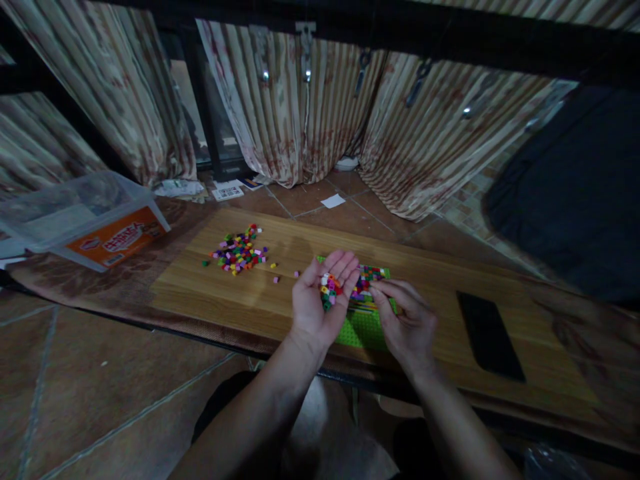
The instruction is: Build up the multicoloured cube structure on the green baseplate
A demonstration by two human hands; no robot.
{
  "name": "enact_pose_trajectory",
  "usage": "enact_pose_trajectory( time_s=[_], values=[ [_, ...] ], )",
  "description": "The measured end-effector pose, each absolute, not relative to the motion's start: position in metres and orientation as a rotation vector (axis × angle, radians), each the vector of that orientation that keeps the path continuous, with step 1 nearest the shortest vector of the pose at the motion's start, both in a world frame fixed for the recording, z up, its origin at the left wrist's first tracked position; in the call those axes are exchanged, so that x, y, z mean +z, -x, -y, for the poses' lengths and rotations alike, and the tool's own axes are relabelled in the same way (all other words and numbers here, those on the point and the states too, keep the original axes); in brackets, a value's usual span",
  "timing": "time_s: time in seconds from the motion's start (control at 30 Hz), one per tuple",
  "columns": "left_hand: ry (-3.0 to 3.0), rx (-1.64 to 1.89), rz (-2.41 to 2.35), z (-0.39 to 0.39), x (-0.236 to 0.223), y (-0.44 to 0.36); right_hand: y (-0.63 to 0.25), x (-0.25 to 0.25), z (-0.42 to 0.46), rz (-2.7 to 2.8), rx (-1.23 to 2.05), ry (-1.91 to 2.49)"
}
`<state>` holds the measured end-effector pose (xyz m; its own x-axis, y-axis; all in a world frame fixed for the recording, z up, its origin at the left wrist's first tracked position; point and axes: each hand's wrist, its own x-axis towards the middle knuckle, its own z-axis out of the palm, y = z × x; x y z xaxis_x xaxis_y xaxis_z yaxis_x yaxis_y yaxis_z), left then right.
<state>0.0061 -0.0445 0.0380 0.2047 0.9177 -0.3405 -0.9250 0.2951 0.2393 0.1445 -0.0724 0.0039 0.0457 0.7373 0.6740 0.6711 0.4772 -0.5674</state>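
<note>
My left hand point(320, 300) is held palm up over a green baseplate point(361, 327) and cups a small heap of coloured bricks point(331, 289). My right hand point(407, 320) rests beside it on the plate, its fingers pinched at the rows of bricks point(369, 277) fixed along the plate's far part. Whether a brick sits between those fingertips I cannot make out. A loose pile of coloured bricks point(239, 251) lies on the wooden board point(235, 293) to the left, apart from both hands.
A black phone point(489, 335) lies flat on the board to the right. A clear plastic box with an orange label point(85, 220) stands at the far left. Striped curtains point(300, 100) hang behind, and a dark cloth point(575, 193) lies at the right.
</note>
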Motion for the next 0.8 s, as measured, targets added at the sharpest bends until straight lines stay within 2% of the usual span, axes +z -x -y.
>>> enact_pose_trajectory(
  time_s=[0.23,0.43,0.8],
  values=[
    [-0.05,1.232,-0.312,0.047,0.041,-0.005,-0.124,0.03,0.082,1.82,0.246,1.174],
    [-0.071,1.179,-0.304,0.049,0.042,-0.005,-0.12,0.032,0.081,1.856,0.375,1.223],
    [0.059,1.274,-0.415,0.043,0.041,-0.002,-0.139,0.03,0.076,1.677,0.388,1.217]
  ],
)
